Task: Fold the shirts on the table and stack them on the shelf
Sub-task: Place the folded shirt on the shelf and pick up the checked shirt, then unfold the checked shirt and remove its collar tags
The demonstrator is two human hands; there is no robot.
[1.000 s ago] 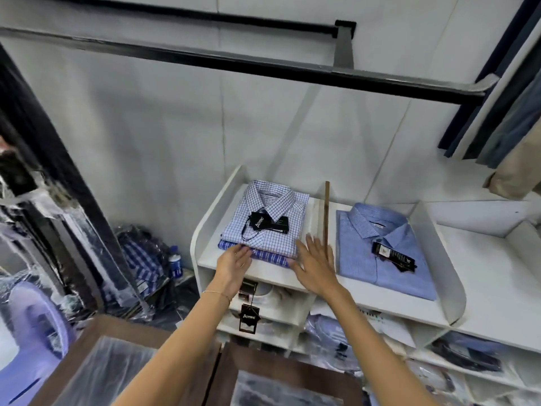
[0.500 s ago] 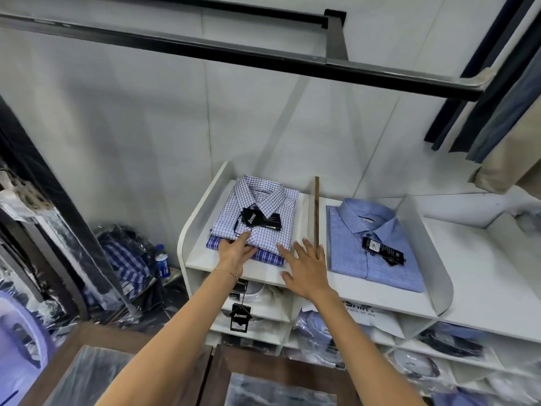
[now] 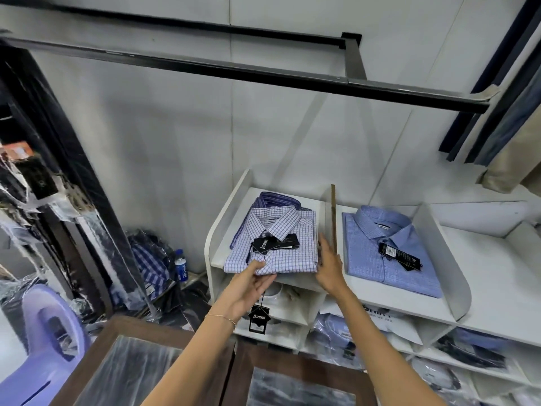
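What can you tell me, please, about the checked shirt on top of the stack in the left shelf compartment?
The checked shirt is white with a fine blue check, looks like woven cotton, folded flat, collar toward the wall. A black tag lies below its collar. It lies askew on a darker shirt. The left hand grips its front hem; the right hand lies straight against its right edge.

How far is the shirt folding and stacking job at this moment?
Done: a folded blue shirt lies in the shelf compartment on the right. In hand: left hand grips the front edge of the checked shirt atop a darker shirt; right hand presses its side. Left: unclear, since no unfolded shirts show.
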